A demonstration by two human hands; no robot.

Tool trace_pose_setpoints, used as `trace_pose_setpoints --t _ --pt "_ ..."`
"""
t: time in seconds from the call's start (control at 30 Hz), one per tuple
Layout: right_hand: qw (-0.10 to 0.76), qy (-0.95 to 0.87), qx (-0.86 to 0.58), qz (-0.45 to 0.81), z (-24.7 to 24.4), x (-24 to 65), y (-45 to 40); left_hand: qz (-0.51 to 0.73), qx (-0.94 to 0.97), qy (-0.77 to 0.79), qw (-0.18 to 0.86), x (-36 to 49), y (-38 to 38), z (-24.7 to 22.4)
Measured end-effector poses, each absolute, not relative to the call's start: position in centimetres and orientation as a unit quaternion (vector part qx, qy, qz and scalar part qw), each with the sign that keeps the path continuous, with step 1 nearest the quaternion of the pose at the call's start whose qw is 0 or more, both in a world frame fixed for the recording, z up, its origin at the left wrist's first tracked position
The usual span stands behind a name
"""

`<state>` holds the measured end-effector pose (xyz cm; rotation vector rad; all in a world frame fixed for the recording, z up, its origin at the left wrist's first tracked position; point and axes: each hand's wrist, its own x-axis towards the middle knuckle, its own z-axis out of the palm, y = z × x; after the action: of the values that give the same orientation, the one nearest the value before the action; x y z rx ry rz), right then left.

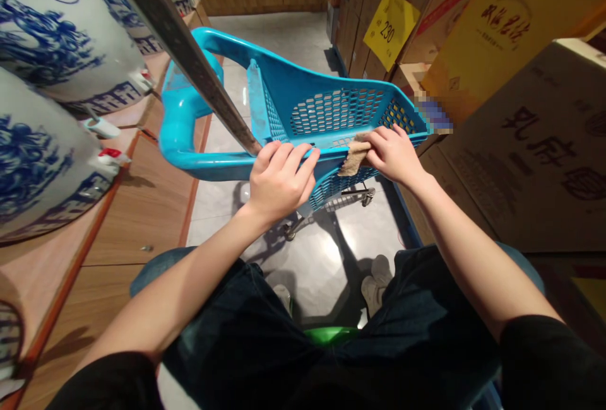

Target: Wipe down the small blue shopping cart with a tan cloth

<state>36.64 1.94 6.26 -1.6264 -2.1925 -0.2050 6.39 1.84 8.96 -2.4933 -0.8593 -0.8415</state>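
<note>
A blue plastic shopping cart with perforated sides stands before me, its thick handle at the left. My left hand grips the cart's near rim, fingers curled over the top edge beside the foot of a metal pole. Farther right along the same rim, my right hand pinches a brown cloth. The cloth drapes over the rim and hangs down the outer side. My right fingertips are partly hidden by the cart edge.
A dark metal pole slants across the cart handle. White-and-blue ceramic jars with small taps line a wooden cabinet at left. Cardboard boxes and a yellow price sign stand at right. A green seat edge shows between my legs.
</note>
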Motion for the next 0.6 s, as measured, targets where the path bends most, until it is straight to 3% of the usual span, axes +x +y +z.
trace_pose_setpoints --t 0.3,0.43,0.6 --pt "0.228 -0.788 -0.565 -0.091 6.0 34.2 1.5 -0.306 -0.882 -0.317 0.167 6.8 1.7 9.0" --pt "0.198 -0.827 -0.521 -0.068 6.6 35.3 1.6 -0.307 -0.884 -0.315 0.161 6.5 1.8 8.9" --pt "0.189 -0.786 -0.583 -0.083 6.4 37.0 2.2 -0.307 -0.888 -0.307 0.154 6.5 1.8 9.0"
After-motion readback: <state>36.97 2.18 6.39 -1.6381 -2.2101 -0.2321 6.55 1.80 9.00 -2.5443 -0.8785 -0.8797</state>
